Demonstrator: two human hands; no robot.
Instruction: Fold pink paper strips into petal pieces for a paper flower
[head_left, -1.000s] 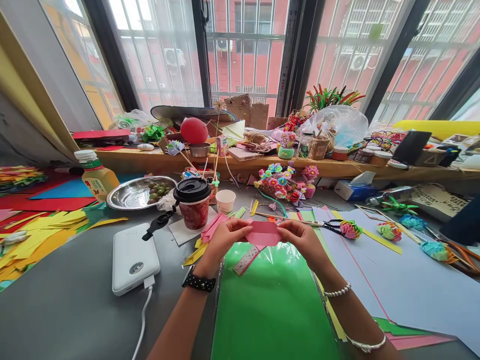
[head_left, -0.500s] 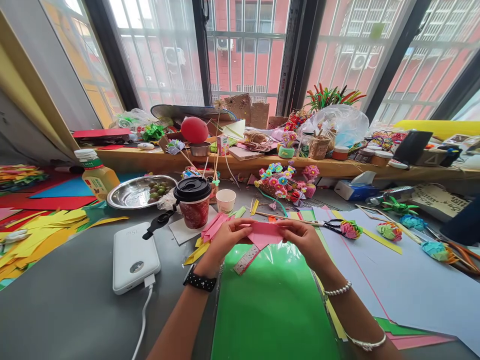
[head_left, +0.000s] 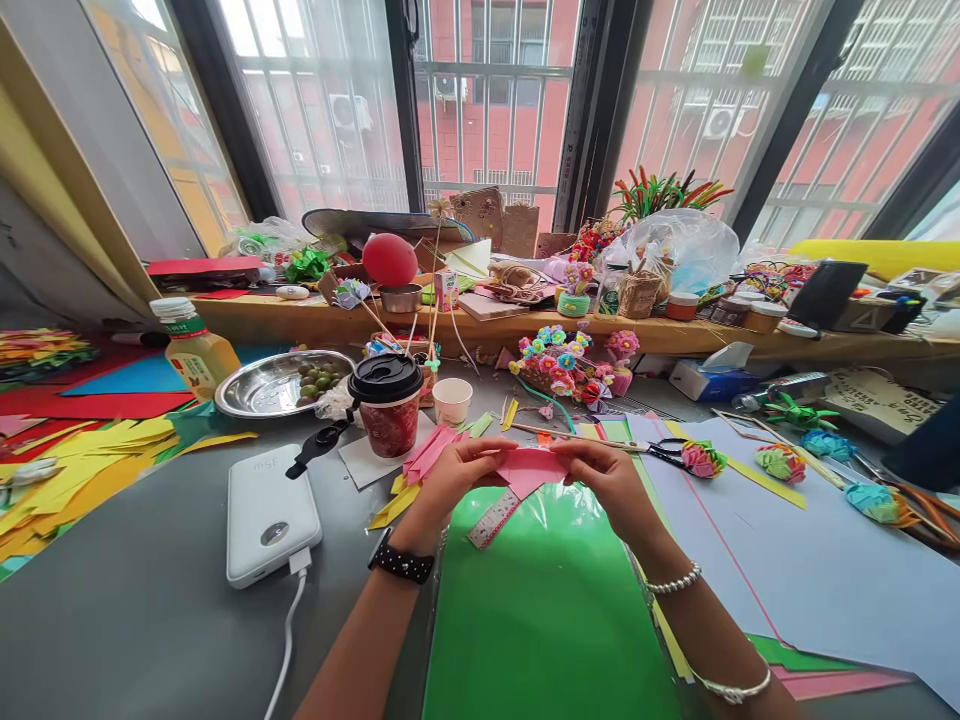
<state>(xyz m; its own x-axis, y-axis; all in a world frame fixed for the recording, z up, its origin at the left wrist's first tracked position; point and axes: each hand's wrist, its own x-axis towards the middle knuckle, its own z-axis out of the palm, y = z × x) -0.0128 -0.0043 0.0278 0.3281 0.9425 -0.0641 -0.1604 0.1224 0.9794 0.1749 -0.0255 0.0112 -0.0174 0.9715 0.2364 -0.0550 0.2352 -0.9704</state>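
A piece of pink paper (head_left: 532,472) is held up between both hands, its lower part tapering downward. My left hand (head_left: 459,485) pinches its left end, and my right hand (head_left: 604,480) pinches the right end with thumb and fingers. Beneath the paper lies a ruler (head_left: 495,519) with a patterned face, partly covered. It rests on a glossy green sheet (head_left: 551,620). Pink paper pieces (head_left: 431,452) lie just behind my left hand, with yellow strips (head_left: 391,507) beside them.
A lidded coffee cup (head_left: 386,415), a small paper cup (head_left: 452,401) and a white power bank (head_left: 272,515) stand to the left. Scissors (head_left: 664,452) and folded paper balls (head_left: 703,459) lie on white paper (head_left: 795,570) at right. Crocheted flowers (head_left: 559,360) sit behind.
The fingers of both hands have shifted slightly along the pink paper's top edge, and my right hand has moved a little inward. Everything else looks the same.
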